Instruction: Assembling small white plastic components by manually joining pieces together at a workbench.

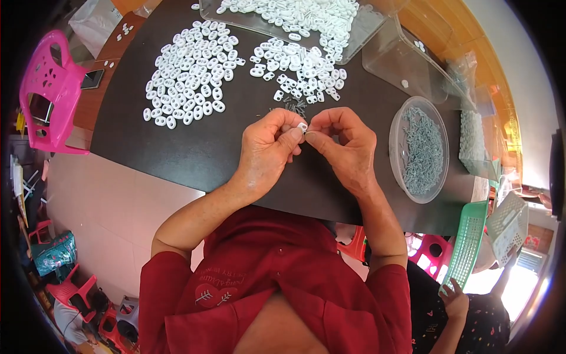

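Note:
My left hand (pixel 263 147) pinches a small white plastic piece (pixel 302 127) between thumb and fingers, above the dark table. Right beside it, my right hand (pixel 348 147) is closed, thumb against fingertips, touching the edge of that piece; whatever those fingertips grip is too small to make out. Just beyond my hands lies a small heap of grey screws (pixel 295 105). Farther off is a loose group of white plastic pieces (pixel 306 68), and to the left spreads a larger group of white oval pieces with two holes (pixel 188 74).
A round clear tub (pixel 394 150) of grey screws stands at the right. At the back sits a clear tray (pixel 236 20) heaped with white pieces, beside another clear container (pixel 383 56). A pink chair (pixel 56 88) stands left. Another person's hand (pixel 455 300) touches a green basket (pixel 469 239).

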Motion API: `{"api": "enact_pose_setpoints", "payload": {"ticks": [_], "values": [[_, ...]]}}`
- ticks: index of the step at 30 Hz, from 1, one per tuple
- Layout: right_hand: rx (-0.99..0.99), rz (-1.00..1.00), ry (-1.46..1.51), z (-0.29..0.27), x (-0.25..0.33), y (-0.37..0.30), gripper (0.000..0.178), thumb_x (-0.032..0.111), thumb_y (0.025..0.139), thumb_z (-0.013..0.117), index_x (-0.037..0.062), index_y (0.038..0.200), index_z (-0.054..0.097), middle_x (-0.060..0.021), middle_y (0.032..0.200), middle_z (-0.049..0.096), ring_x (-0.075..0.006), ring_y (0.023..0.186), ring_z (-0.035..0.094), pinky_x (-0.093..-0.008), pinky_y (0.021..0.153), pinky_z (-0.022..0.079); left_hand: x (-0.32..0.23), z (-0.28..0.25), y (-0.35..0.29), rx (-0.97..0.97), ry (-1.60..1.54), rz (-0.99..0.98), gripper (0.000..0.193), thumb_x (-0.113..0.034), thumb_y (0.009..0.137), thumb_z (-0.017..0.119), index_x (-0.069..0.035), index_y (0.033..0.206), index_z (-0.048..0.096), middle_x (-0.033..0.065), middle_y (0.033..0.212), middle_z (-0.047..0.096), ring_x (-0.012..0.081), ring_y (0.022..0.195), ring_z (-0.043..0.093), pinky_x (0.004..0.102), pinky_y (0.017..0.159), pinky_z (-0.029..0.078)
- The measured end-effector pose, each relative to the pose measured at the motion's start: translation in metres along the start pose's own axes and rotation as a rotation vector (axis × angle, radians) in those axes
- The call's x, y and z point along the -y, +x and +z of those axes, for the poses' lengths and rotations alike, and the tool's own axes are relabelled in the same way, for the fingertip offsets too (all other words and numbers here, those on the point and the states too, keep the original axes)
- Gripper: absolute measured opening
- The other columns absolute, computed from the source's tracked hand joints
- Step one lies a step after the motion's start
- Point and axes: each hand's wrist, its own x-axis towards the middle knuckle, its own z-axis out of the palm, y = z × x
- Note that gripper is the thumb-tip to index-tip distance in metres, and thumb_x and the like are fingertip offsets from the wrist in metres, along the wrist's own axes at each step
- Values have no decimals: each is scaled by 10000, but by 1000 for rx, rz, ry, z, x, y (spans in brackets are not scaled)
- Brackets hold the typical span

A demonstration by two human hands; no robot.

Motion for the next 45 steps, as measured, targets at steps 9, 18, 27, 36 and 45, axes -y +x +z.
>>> {"api": "enact_pose_setpoints", "payload": {"ticks": [9, 18, 27, 36, 45], "values": [[-79, 43, 129, 10, 1, -5, 169, -2, 779, 663, -11, 928, 585, -35, 846, 611, -74, 759, 566, -197, 666, 467, 5, 2, -2, -26, -76, 95, 142, -51, 907, 525, 12, 1027, 565, 14, 801, 566, 60, 661, 523, 189, 560, 445], [-106, -30, 73, 11, -6, -8, 172, -23, 785, 647, -20, 942, 576, -36, 863, 610, -81, 771, 569, -211, 686, 477, 5, 5, -7, -38, -48, 99, 201, -19, 904, 517, 25, 1097, 554, 30, 834, 583, 73, 706, 556, 196, 590, 463], [-98, -36, 149, 12, -5, -8, 143, -30, 799, 628, -21, 937, 590, -38, 851, 624, -86, 786, 577, -223, 714, 484, 4, 4, -5, -19, -175, 73, 166, -18, 899, 526, 33, 1055, 547, 54, 851, 596, 91, 715, 573, 216, 603, 479], [-64, -70, 143, 12, -10, -10, 45, -31, 820, 604, -19, 863, 606, -26, 835, 608, -81, 740, 570, -206, 685, 465, 7, 5, -5, -30, -137, 128, 192, -9, 899, 520, 41, 1083, 542, 61, 858, 598, 95, 731, 569, 218, 622, 481], [-80, -265, -114, 16, -24, -8, 56, -56, 789, 606, -8, 816, 599, -36, 778, 550, -94, 706, 534, -237, 641, 446, 13, 4, -8, -60, 94, 184, 160, 27, 877, 525, 14, 1022, 592, 27, 825, 590, 57, 686, 555, 190, 582, 468]]}}
